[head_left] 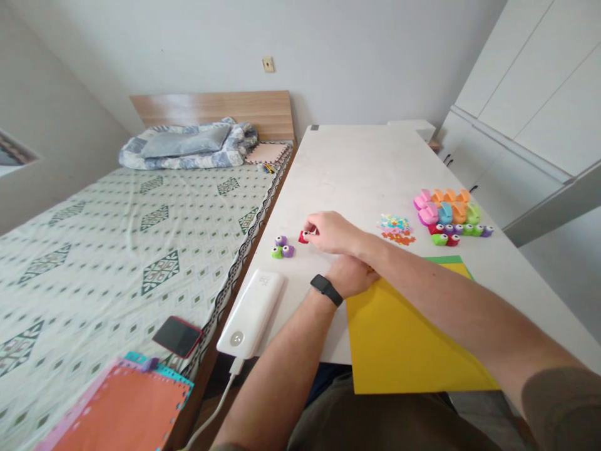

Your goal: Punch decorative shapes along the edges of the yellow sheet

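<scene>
A pale wall [357, 62] stands behind a bed [107, 219] and a white table [357, 163]. With twelve o'clock straight away from the person, the right hand [331, 230] has thumb and fingers drawn narrow about a red toy [301, 237] with an eye on it; whether the toy is lifted off the table I cannot tell. The toy lies at the fingertips, at nine o'clock from the palm. The right hand is plainly the nearer; its forearm crosses over the left arm.

The toy's bare red side points to about nine o'clock, its eye toward the fingers; they hide the rest, so its long axis cannot be read.

Outward from the toy, three toys [287, 252] sit near at eight to nine o'clock. The left hand [350, 275] is at four, by a corner of the yellow sheet [408, 344]; its fingers are partly hidden, so I cannot tell its grip. The power bank [253, 313] lies at seven. Colored bits [399, 238] lie at three, with a toy cluster [445, 213] beyond them.
</scene>
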Demonstrator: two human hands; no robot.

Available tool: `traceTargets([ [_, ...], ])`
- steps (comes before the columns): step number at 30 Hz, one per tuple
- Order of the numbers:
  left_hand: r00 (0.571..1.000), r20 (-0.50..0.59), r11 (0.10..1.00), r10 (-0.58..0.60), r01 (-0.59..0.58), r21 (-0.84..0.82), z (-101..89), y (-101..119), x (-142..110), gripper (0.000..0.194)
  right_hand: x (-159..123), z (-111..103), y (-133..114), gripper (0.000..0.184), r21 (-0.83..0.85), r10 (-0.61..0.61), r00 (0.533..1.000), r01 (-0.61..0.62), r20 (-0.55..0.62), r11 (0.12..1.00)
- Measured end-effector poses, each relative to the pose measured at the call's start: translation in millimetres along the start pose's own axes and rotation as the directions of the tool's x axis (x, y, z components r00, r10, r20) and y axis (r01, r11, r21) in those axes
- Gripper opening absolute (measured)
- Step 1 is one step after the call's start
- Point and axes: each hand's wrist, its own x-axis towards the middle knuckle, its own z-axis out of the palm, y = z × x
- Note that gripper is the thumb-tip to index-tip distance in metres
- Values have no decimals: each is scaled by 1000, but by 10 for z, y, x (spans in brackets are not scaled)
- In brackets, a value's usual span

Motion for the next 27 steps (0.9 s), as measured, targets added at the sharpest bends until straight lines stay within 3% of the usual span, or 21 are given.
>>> traceTargets([
  [3, 996, 73, 998, -60, 60, -1, -70, 19, 18, 15, -234, -294, 169, 17, 185, 105, 988, -84, -111, 979],
  [6, 994, 36, 995, -102, 101, 19, -132, 24, 29, 14, -565, -561, 433, 18, 369, 159, 977, -96, -144, 924],
  [12, 992, 17, 992, -122, 121, 25, -163, 14, 40, 14, -1286, -767, 979, 27, 576, 258, 964, -180, -57, 798],
  [18, 992, 14, 992, -126, 126, 4, -158, -3, 58, 16, -1657, -677, 1244, 31, 470, 263, 965, -229, -6, 852],
  [27, 988, 18, 988, -153, 153, -29, -174, 15, 78, 17, -1726, -676, 1227, 28, 332, 249, 967, -249, 43, 910],
])
